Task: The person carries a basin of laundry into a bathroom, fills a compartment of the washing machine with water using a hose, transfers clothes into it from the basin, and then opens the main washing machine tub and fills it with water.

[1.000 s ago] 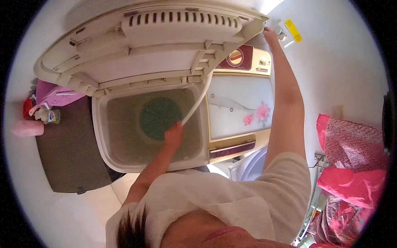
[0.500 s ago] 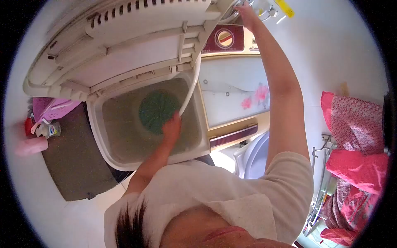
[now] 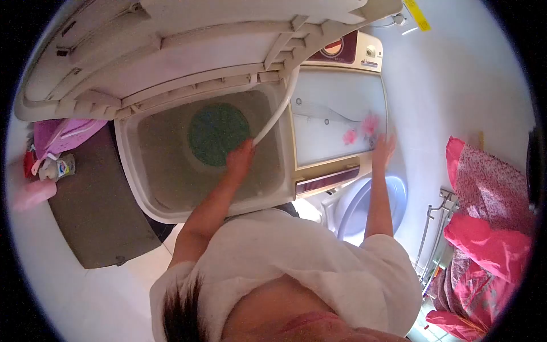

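Note:
My left hand (image 3: pixel 241 156) is closed around the lower end of a white hose (image 3: pixel 280 115), over the open wash tub (image 3: pixel 129 171) of a twin-tub washing machine. At the bottom of the tub is a round dark green disc (image 3: pixel 217 132); I cannot tell how much water is there. My right hand (image 3: pixel 384 150), fingers stretched out, is at the right front corner of the white lid (image 3: pixel 325 97) with pink flowers. Whether it touches the lid is unclear.
The raised cover (image 3: pixel 211 51) stands over the back of the tub. A pale blue basin (image 3: pixel 393 199) sits below, on the right. Purple bag (image 3: pixel 65 137), bottle (image 3: pixel 65 166) and dark board (image 3: pixel 97 211) are at left. Red cloths (image 3: pixel 490 239) hang by a metal rack (image 3: pixel 436 228).
My right hand has come down from the fittings at the back wall to the lid's front corner. My left hand still grips the hose. The view has shifted slightly.

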Motion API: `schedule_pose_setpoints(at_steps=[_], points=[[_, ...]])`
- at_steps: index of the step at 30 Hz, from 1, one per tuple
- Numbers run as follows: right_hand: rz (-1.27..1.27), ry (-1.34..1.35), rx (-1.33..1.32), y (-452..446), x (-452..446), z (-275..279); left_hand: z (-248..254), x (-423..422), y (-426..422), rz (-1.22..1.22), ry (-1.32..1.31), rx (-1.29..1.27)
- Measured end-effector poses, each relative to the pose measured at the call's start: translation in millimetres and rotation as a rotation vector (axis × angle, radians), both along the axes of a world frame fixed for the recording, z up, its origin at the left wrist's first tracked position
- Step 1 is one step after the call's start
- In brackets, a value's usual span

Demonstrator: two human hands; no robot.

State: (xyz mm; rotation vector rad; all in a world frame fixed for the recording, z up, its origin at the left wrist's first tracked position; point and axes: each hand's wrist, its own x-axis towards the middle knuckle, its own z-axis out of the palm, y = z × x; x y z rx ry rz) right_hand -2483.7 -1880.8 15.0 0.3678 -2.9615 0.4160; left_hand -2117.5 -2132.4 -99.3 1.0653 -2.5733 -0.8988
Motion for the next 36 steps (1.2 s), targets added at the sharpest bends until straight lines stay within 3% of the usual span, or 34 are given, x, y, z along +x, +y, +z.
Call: schedule_pose_setpoints(at_steps=[2,4,6,17,20,22,24,25,27,28,29,31,35,36], points=[[-0.096,-0.106,0.056,12.6,-1.2,-10.1,1.5,-1.3,-2.4,-0.008,0.035,-0.002],[-0.117,-0.241,-0.155,14.8,3.3,-14.0,3.9,-0.9,-2.9,-0.018,0.065,-0.006],[-0.173,-0.219,-0.151,7.1,4.3,-14.0,6.6,-2.0,-6.7,-0.034,-0.017,0.002],[-0.343,-0.167,-0.166,-16.5,27.2,-9.2,11.8,0.2,-12.3,-0.037,0.08,0.158],[-0.241,-0.085,-0.045,2.5,-0.3,-46.8,34.6,7.6,-14.3,0.022,0.085,0.107],[-0.107,0.039,0.17,11.4,2.7,-48.7,56.9,26.3,-22.0,0.093,0.047,0.036],[0.091,0.465,0.726,45.1,-27.2,-96.8,89.9,55.6,-34.4,0.175,-0.045,-0.195],[-0.023,0.225,0.455,23.4,-11.9,-66.9,111.3,81.2,-42.8,0.227,-0.144,-0.448],[-0.05,0.103,0.355,16.8,-5.7,-50.6,146.5,141.3,-59.5,0.335,-0.369,-0.785],[0.03,0.248,0.5,25.9,-21.5,-70.7,154.3,167.2,-68.7,0.397,-0.477,-0.875],[0.064,0.236,0.49,12.7,-9.0,-59.8,152.3,193.9,-75.3,0.417,-0.508,-0.879],[-0.285,-0.084,-0.108,-22.4,31.2,3.1,137.4,232.5,-85.9,0.805,-0.256,-0.36],[-0.223,0.02,-0.055,-6.0,14.5,-22.8,122.6,255.0,-83.3,0.643,-0.316,-0.404],[-0.141,0.094,0.071,3.8,4.5,-36.0,117.5,253.8,-83.8,0.635,-0.327,-0.452]])
